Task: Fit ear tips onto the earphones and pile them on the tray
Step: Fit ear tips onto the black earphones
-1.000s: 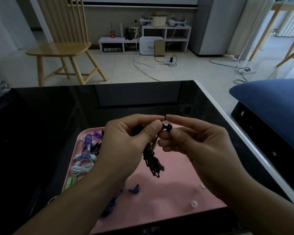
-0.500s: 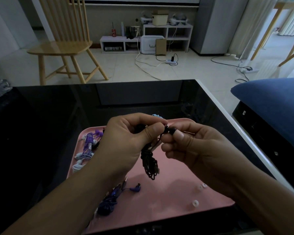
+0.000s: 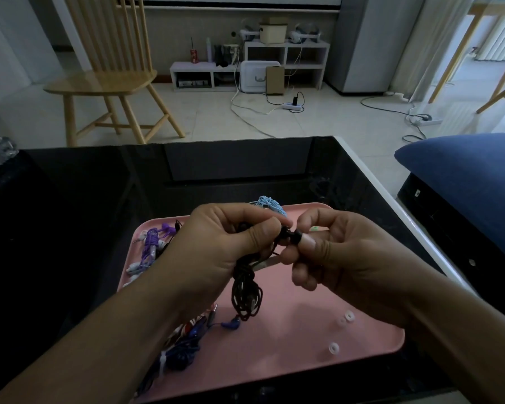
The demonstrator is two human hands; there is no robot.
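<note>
Both hands work above the pink tray (image 3: 303, 339) on the worktop (image 3: 99, 199): my left hand (image 3: 216, 252) pinches the black earphone (image 3: 286, 237) with its limp, light cable bundle (image 3: 245, 295) dangling, my right hand (image 3: 338, 255) presses a soft black ear tip (image 3: 297, 237) on. I judge it slippery, best gripped at the rigid bud. Compared with a second ago, both hands sit lower and closer.

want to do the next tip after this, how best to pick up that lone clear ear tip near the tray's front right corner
Pinch the clear ear tip across its outer rim with two fingers, coming straight down. It seems to lie flat with its hole up on the pink tray, apart from the other tips, so the sides look free.
</note>
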